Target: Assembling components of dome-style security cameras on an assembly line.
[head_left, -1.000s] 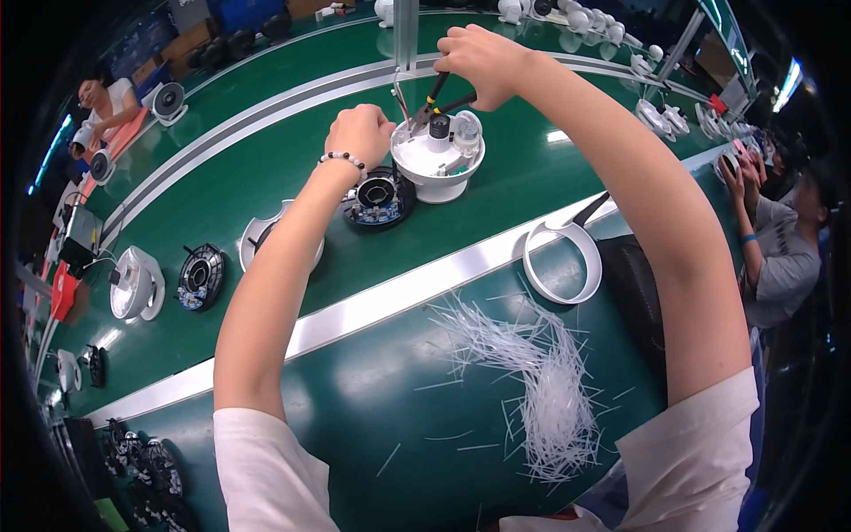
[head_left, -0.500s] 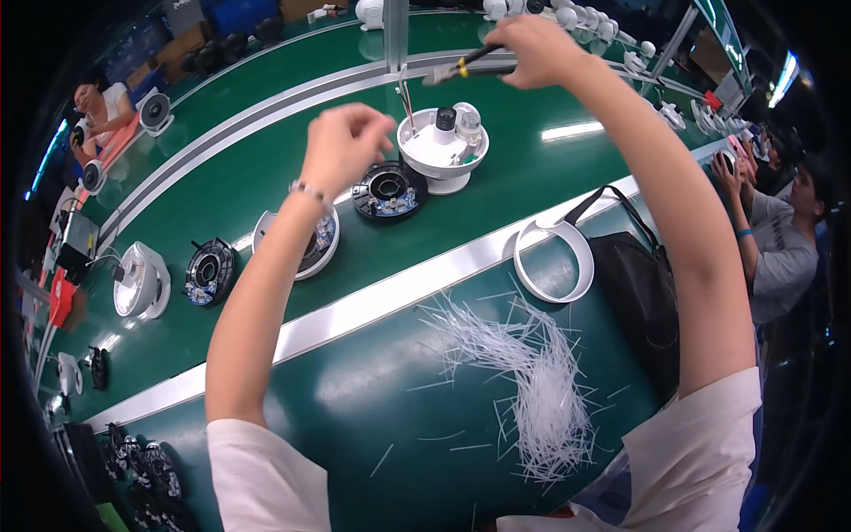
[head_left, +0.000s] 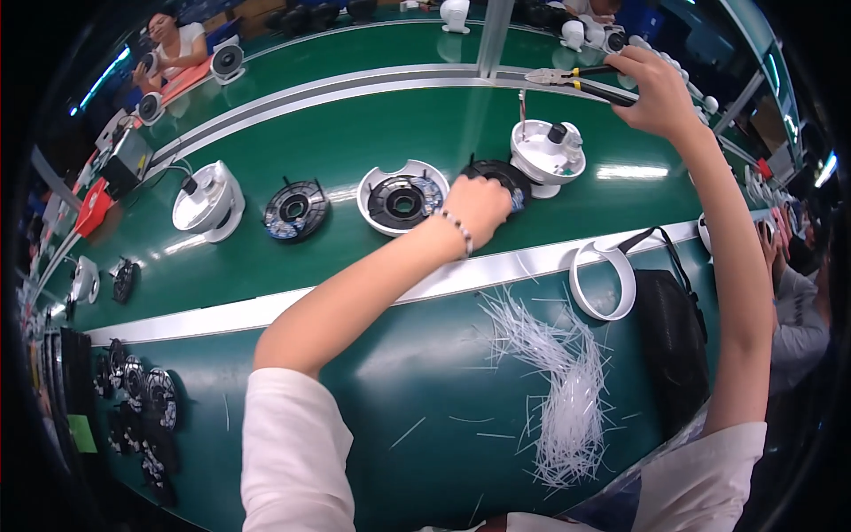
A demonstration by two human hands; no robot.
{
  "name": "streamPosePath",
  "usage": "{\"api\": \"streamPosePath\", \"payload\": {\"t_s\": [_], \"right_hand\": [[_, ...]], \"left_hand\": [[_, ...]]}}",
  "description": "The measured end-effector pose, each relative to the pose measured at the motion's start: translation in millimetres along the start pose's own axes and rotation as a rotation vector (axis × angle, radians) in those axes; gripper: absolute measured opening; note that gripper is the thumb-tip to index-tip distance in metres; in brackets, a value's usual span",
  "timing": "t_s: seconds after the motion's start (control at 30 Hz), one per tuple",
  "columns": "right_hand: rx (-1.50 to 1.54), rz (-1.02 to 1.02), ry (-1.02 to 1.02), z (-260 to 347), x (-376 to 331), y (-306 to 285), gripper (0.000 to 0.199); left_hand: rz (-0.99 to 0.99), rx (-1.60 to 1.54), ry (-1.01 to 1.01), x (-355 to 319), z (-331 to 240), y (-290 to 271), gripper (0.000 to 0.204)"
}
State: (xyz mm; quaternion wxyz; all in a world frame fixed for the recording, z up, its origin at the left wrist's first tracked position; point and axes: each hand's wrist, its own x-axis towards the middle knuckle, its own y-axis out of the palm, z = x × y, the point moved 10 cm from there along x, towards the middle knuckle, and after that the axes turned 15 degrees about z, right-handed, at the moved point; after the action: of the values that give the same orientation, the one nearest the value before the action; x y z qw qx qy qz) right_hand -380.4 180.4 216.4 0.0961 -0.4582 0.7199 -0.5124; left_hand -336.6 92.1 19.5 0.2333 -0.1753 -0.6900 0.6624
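Observation:
My left hand (head_left: 480, 208) is closed, its curled fingers at the near edge of a black ring-shaped part (head_left: 498, 170) with a blue circuit board. The fingertips are mostly hidden. That part lies beside a white bowl-shaped housing (head_left: 542, 160) on a foot, holding a black cylinder and a clear piece, with thin wires standing up from it. Up at the right, my right hand (head_left: 654, 91) grips pliers (head_left: 581, 80) with black and yellow handles, their jaws pointing left above the housing. Just left of my left hand sits a white shell (head_left: 365, 197) with another black ring inside.
Further left are a black ring part (head_left: 297, 210) and a white housing (head_left: 213, 199). Nearer lie a pile of white plastic strips (head_left: 572, 408), a white hoop (head_left: 578, 288) and a black bag (head_left: 669, 337). A metal rail (head_left: 266, 312) crosses the green bench. Other people work around it.
My left hand has come down from beside the wires to the black ring part. My right hand still holds the pliers. The view has turned, so the bench items sit further right.

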Motion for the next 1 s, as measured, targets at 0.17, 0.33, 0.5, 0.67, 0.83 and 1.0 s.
{"api": "streamPosePath", "payload": {"t_s": [0.17,0.33,0.5,0.67,0.83,1.0], "right_hand": [[0.029,-0.078,-0.075,34.1,-0.4,-17.6,0.047],[0.063,-0.149,-0.252,86.1,5.3,-18.9,0.047],[0.116,-0.219,-0.327,120.2,24.6,-33.0,0.044],[0.096,-0.169,-0.336,146.9,47.3,-45.1,0.050],[0.093,-0.224,-0.382,158.3,41.8,-76.1,0.044],[0.063,-0.178,-0.448,175.7,36.7,-89.4,0.042]], "left_hand": [[-0.011,-0.038,-0.026,-133.5,-23.3,-48.9,0.028],[0.235,-0.011,-0.503,-290.7,32.5,-42.9,0.041],[0.311,0.103,-0.885,-420.0,75.5,-47.5,0.030],[0.363,0.128,-0.848,-403.9,85.8,-53.6,0.031],[0.030,0.097,-0.510,-243.2,86.8,-68.1,0.047],[0.133,0.176,-0.531,-159.2,138.3,2.9,0.024]]}}
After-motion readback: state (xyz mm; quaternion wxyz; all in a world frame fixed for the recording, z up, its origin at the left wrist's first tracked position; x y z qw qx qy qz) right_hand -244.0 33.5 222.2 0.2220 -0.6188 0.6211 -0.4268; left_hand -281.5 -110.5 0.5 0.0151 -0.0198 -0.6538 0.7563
